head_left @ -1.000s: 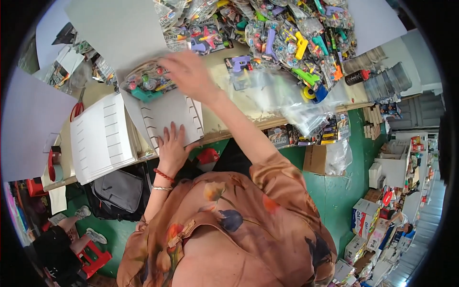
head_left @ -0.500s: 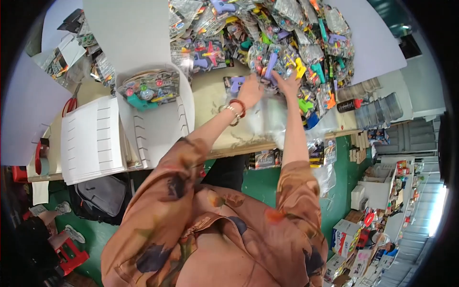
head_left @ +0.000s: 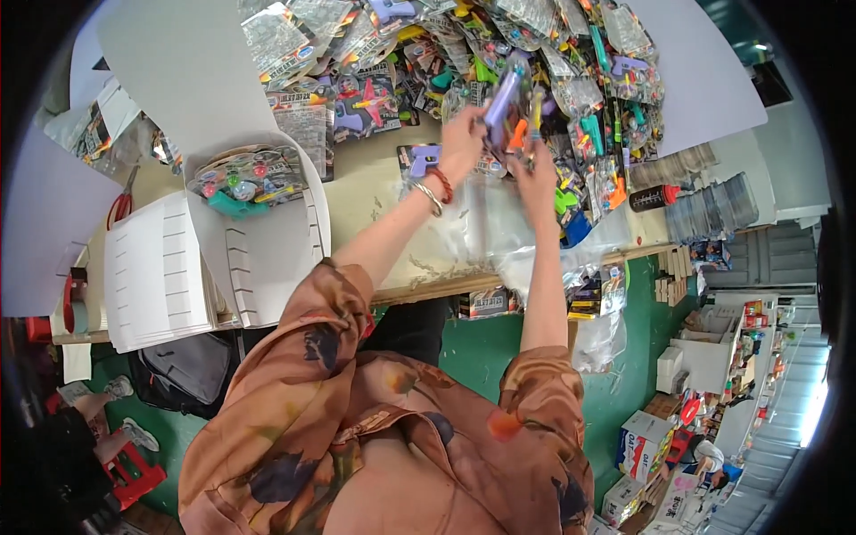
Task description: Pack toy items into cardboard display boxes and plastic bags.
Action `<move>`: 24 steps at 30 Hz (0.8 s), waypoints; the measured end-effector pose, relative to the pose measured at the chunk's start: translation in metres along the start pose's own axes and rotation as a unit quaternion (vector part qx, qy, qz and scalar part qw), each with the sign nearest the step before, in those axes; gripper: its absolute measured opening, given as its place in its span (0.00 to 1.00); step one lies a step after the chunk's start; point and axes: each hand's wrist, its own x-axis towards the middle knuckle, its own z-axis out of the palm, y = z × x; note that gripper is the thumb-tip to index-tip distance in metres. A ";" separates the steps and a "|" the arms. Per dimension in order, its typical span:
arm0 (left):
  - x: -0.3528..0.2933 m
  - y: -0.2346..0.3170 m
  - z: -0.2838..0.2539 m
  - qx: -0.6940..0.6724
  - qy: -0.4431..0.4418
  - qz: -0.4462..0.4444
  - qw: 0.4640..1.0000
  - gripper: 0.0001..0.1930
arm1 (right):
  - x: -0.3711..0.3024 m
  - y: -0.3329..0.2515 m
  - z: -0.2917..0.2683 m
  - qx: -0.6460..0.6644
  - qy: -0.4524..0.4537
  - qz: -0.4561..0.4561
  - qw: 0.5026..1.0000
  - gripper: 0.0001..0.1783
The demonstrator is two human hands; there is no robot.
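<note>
sitting between left hand (head_left: 464, 143) and right hand (head_left: 537, 178): packaged toys (head_left: 504, 100) (blurred).

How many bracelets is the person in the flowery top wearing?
2 that I can see: a red beaded bracelet and a silvery bracelet, both around the wrist of the left hand. Sleeves could hide more.

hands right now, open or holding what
Left hand: closed on the packaged toys at their left side; blur hides how many.
Right hand: closed on the same packaged toys, at their lower right.
</note>
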 end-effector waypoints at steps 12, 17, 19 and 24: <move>-0.128 0.128 -0.160 0.349 -0.174 0.137 0.911 0.11 | -0.117 -0.058 -0.069 0.336 -0.067 0.214 0.915 0.23; -0.194 0.102 -0.173 0.298 -0.114 0.070 0.945 0.15 | -0.207 -0.054 -0.019 0.459 -0.141 0.400 0.781 0.21; -0.203 0.092 -0.178 0.298 -0.088 0.072 0.948 0.16 | -0.221 -0.052 -0.017 0.376 -0.196 0.327 0.845 0.15; -0.223 0.069 -0.172 0.186 0.105 0.088 0.973 0.24 | -0.217 -0.103 -0.034 0.316 -0.256 0.315 0.858 0.18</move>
